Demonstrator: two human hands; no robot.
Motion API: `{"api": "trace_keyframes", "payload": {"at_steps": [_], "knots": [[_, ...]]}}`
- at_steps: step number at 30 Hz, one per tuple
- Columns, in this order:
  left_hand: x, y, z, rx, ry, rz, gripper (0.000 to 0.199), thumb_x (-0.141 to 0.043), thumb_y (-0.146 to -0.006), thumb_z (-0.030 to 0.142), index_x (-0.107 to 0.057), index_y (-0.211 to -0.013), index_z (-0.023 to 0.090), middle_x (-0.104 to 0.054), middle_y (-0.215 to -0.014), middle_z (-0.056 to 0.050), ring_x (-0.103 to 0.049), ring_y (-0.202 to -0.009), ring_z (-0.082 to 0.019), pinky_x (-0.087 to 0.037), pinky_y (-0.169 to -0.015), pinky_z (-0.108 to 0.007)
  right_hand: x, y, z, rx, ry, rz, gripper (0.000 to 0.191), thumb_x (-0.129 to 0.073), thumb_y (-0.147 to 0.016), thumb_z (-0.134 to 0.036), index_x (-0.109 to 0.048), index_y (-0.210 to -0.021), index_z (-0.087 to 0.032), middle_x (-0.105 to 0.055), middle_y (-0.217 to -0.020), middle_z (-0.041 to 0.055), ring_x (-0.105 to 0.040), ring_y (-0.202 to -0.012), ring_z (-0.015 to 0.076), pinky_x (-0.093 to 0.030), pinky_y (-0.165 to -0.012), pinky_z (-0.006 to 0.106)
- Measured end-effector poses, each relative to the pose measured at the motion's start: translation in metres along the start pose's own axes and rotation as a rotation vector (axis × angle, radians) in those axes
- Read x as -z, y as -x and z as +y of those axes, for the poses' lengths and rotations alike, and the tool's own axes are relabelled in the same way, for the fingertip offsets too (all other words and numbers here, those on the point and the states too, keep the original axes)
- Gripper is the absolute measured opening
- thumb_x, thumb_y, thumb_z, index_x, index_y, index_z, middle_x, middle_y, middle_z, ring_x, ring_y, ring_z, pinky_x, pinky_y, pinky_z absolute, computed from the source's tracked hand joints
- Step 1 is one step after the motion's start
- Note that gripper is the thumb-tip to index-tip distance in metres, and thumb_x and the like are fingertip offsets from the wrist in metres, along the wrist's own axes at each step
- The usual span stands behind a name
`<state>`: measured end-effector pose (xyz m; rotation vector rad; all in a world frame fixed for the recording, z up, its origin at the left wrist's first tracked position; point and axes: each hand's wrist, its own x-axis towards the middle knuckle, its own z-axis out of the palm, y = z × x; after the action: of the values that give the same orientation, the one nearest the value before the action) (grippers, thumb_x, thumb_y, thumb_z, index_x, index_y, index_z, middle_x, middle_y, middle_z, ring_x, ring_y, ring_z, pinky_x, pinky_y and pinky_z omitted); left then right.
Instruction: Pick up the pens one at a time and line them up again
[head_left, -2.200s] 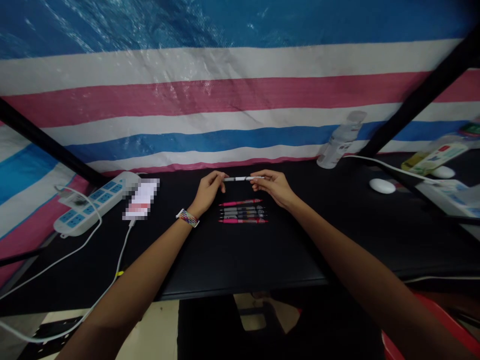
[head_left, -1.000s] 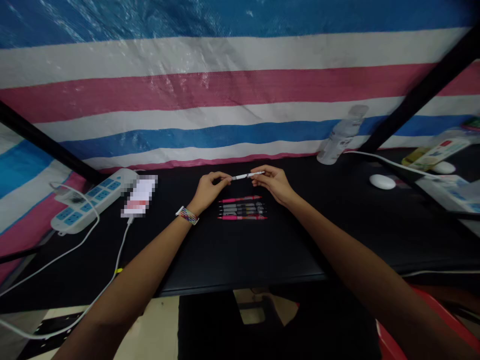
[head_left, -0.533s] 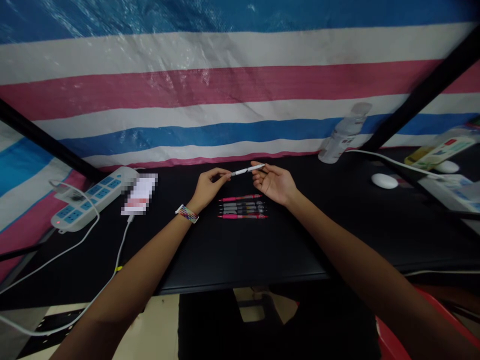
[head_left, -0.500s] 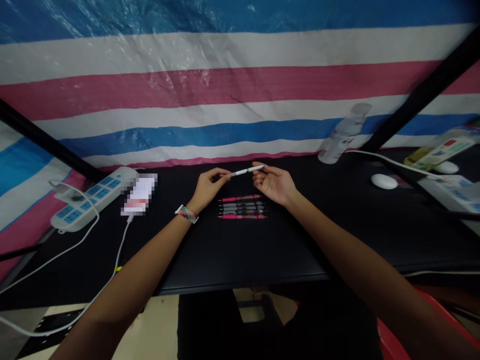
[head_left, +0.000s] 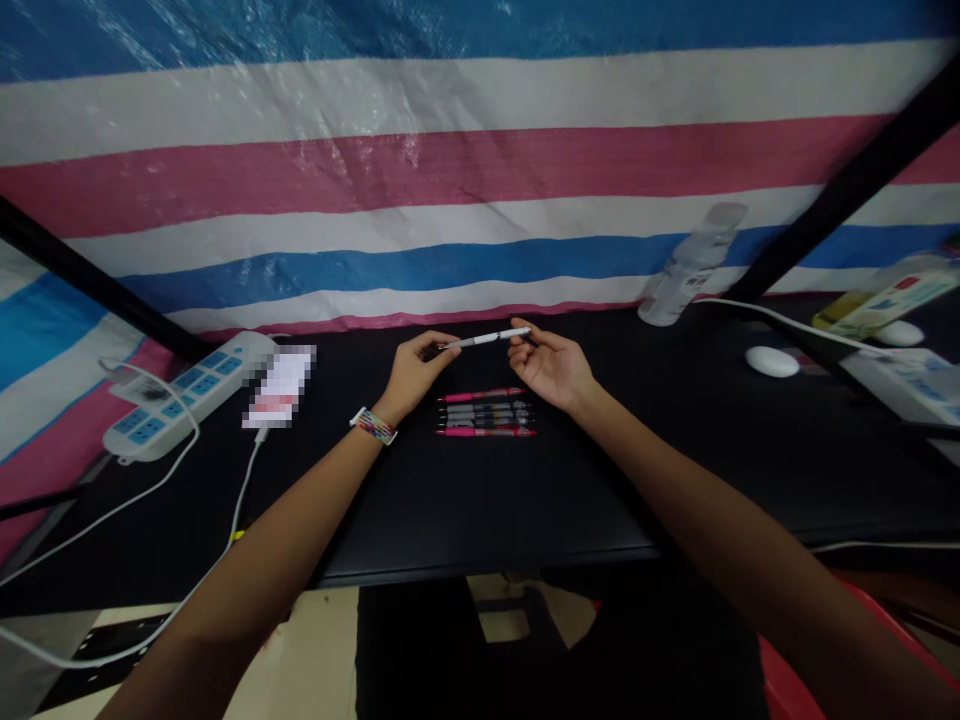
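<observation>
A slim white pen [head_left: 487, 339] is held up between my two hands, above the black table. My left hand [head_left: 418, 371] pinches its greyish end between thumb and fingers. At the other end, the fingertips of my right hand [head_left: 551, 364] close on the white tip, with the palm turned up. Just below, several pens lie side by side in a row: a pink pen [head_left: 480, 395] at the back, dark and clear-bodied pens [head_left: 484, 412] in the middle, and another pink pen [head_left: 486, 432] at the front.
To the left lie a white power strip [head_left: 191, 395] and a phone [head_left: 279, 385] on a charging cable. A clear bottle [head_left: 686, 268] stands at the back right, near a white mouse [head_left: 772, 361]. The black table's front edge [head_left: 487, 572] runs before my lap.
My left-hand grip has shifted along the pen, so more of its grey section shows between the hands. The row of pens stays put.
</observation>
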<state>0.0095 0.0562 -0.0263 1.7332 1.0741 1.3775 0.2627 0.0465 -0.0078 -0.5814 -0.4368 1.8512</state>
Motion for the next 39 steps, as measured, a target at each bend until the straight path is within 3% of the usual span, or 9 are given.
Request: {"api": "trace_keyframes", "payload": {"at_steps": [4, 9, 14, 19, 24, 29, 39], "knots": [[0.0002, -0.0001, 0.0007, 0.009, -0.005, -0.007, 0.020, -0.086, -0.088, 0.038, -0.087, -0.101, 0.022, -0.085, -0.098, -0.006, -0.074, -0.086, -0.021, -0.058, -0.082, -0.036, -0.0007, 0.0018, -0.0017, -0.028, -0.044, -0.038, 0.031, -0.052, -0.106, -0.025, -0.070, -0.130, -0.018, -0.071, -0.090, 0.0062, -0.063, -0.072, 0.0158, -0.058, -0.058, 0.024], [0.0005, -0.0005, -0.0005, 0.003, -0.001, 0.001, 0.020, -0.086, -0.087, 0.038, -0.087, -0.100, 0.022, -0.085, -0.096, -0.006, -0.073, -0.087, -0.021, -0.057, -0.082, -0.036, 0.0003, 0.0001, -0.0003, -0.022, -0.027, -0.010, 0.024, -0.057, -0.102, -0.015, -0.071, -0.121, -0.019, -0.068, -0.088, 0.0044, -0.062, -0.071, 0.0139, -0.058, -0.061, 0.022], [0.0004, -0.0005, -0.0004, 0.014, -0.015, -0.002, 0.022, -0.086, -0.087, 0.040, -0.087, -0.101, 0.022, -0.085, -0.095, -0.006, -0.072, -0.084, -0.020, -0.057, -0.080, -0.035, 0.0008, -0.0009, 0.0028, 0.014, -0.024, -0.015, 0.024, -0.057, -0.103, -0.023, -0.072, -0.122, -0.018, -0.071, -0.092, 0.0071, -0.065, -0.076, 0.0159, -0.061, -0.066, 0.026], [0.0007, -0.0003, 0.0007, 0.008, -0.007, 0.003, 0.022, -0.086, -0.087, 0.041, -0.087, -0.100, 0.022, -0.085, -0.097, -0.007, -0.073, -0.086, -0.021, -0.058, -0.082, -0.036, 0.0000, -0.0014, 0.0043, 0.032, 0.025, 0.028, 0.021, -0.059, -0.100, -0.017, -0.074, -0.114, -0.019, -0.073, -0.092, 0.0071, -0.065, -0.075, 0.0159, -0.062, -0.068, 0.026], [0.0011, 0.0002, 0.0013, 0.017, -0.022, -0.006, 0.026, -0.086, -0.089, 0.045, -0.086, -0.101, 0.022, -0.084, -0.096, -0.007, -0.072, -0.086, -0.021, -0.058, -0.082, -0.037, -0.0036, 0.0016, 0.0040, 0.058, 0.050, -0.002, 0.025, -0.057, -0.104, -0.029, -0.076, -0.117, -0.019, -0.077, -0.100, 0.0099, -0.071, -0.084, 0.0195, -0.065, -0.073, 0.031], [0.0009, 0.0004, 0.0025, 0.020, -0.023, -0.006, 0.026, -0.087, -0.088, 0.045, -0.086, -0.100, 0.022, -0.085, -0.098, -0.007, -0.073, -0.088, -0.022, -0.059, -0.084, -0.037, -0.0072, 0.0021, 0.0039, 0.019, -0.015, 0.068, 0.022, -0.055, -0.103, -0.016, -0.075, -0.113, -0.017, -0.073, -0.089, 0.0068, -0.064, -0.071, 0.0132, -0.060, -0.066, 0.022], [0.0011, -0.0006, 0.0000, 0.027, -0.010, -0.003, 0.025, -0.086, -0.088, 0.044, -0.085, -0.100, 0.022, -0.083, -0.094, -0.006, -0.071, -0.084, -0.021, -0.056, -0.081, -0.036, -0.0022, 0.0010, 0.0049, 0.076, 0.114, -0.001, 0.020, -0.059, -0.102, -0.024, -0.075, -0.114, -0.021, -0.075, -0.095, 0.0071, -0.068, -0.081, 0.0176, -0.064, -0.073, 0.030]]}}
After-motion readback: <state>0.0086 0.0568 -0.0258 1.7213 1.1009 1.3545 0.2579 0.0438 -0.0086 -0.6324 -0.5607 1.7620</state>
